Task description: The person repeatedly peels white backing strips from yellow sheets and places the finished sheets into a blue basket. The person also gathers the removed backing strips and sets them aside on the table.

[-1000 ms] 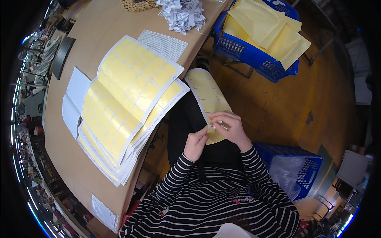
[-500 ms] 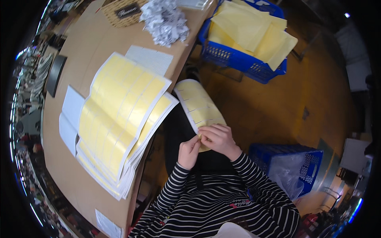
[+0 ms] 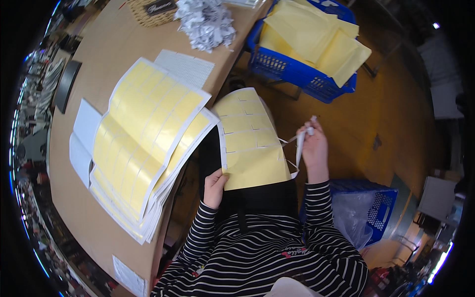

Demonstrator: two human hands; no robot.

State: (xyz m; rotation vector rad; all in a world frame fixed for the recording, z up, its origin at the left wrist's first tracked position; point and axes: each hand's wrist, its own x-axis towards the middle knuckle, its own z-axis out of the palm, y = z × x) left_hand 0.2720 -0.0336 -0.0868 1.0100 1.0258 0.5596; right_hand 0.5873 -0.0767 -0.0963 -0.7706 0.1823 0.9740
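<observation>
Across my lap lies a yellow sheet marked with small dark corner lines, with a white border along its left side. My left hand pinches its lower left corner. Off its right side, my right hand is closed on a thin white paper strip, bunched at the fingertips. The strip's lower end hangs by the sheet's lower right corner, and a thin piece reaches toward the sheet's right edge. On the table to the left rests a thick stack of similar yellow sheets with white borders, the upper ones curling.
The brown table holds a heap of crumpled white strips, a woven basket and a dark flat object. A blue crate with yellow sheets stands at the upper right. Another blue crate with clear plastic sits at lower right.
My hands were together at the sheet's lower edge. My right hand has moved right and up, pulling a white strip off the edge; my left has moved to the left corner. The sheet now lies flatter.
</observation>
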